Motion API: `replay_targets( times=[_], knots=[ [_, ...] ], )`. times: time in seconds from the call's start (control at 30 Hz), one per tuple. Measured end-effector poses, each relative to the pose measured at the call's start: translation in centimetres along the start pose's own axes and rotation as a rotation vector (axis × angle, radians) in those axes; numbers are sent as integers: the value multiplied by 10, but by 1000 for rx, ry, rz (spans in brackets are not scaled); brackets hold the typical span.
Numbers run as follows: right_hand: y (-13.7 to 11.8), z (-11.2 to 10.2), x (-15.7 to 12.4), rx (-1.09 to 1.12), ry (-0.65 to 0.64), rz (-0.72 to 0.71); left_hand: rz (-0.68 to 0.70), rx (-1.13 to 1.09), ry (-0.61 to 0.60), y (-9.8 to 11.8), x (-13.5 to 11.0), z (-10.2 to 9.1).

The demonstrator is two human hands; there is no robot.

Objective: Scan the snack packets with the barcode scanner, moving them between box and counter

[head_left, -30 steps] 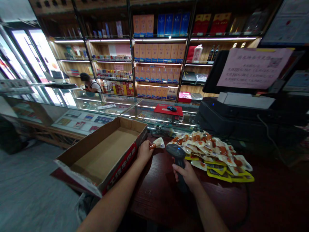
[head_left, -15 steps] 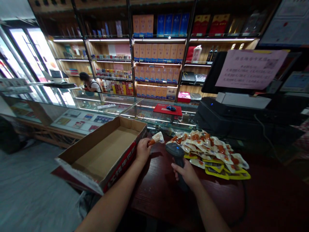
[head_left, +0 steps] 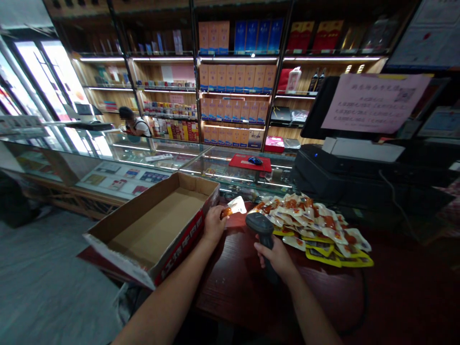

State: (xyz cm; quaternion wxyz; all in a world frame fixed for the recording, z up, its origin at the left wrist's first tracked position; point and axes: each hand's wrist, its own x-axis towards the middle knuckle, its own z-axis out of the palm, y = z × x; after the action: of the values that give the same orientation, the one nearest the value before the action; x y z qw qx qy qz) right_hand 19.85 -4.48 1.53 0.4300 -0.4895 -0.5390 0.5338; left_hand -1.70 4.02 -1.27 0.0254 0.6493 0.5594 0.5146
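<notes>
My left hand (head_left: 214,223) is closed round a small snack packet (head_left: 234,207), held up in front of the head of a black barcode scanner (head_left: 261,225). My right hand (head_left: 276,256) grips the scanner's handle, its head pointing toward the packet. A pile of several similar white, orange and yellow snack packets (head_left: 316,227) lies on the dark red counter (head_left: 247,287) to the right of the scanner. An open, empty cardboard box (head_left: 154,227) sits at the counter's left edge, touching my left hand.
A black till with a monitor (head_left: 359,163) and a pink paper notice (head_left: 375,103) stands at the right. Glass display counters (head_left: 151,160) run behind the box, with stocked shelves (head_left: 233,86) beyond. Another person (head_left: 133,123) sits far back left.
The packet in my left hand has tilted and dropped slightly closer to the scanner head. My right hand and the scanner have barely moved.
</notes>
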Motion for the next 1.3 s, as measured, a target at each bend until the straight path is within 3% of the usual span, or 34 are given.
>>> replay_targets(
  times=[0.13, 0.23, 0.4, 0.63, 0.77, 1.03, 1.3],
  knots=[
    [-1, -3, -1, 36, 20, -2, -48, 10, -13, 9, 1, 1],
    [-3, -9, -3, 81, 64, -11, -188, -28, -44, 20, 5, 7],
    [-5, -25, -8, 155, 175, -62, -409, -182, -159, 49, 25, 36],
    [-10, -56, -20, 231, 295, -96, -374, -83, -330, 118, 52, 92],
    [-14, -73, -26, 247, 323, -109, -363, 112, -398, 143, 54, 115],
    [-5, -92, -26, 304, 367, -97, -312, 234, -419, 141, 49, 139],
    [-9, -86, -26, 285, 331, -93, -270, 206, -355, 138, 48, 130]
  ],
)
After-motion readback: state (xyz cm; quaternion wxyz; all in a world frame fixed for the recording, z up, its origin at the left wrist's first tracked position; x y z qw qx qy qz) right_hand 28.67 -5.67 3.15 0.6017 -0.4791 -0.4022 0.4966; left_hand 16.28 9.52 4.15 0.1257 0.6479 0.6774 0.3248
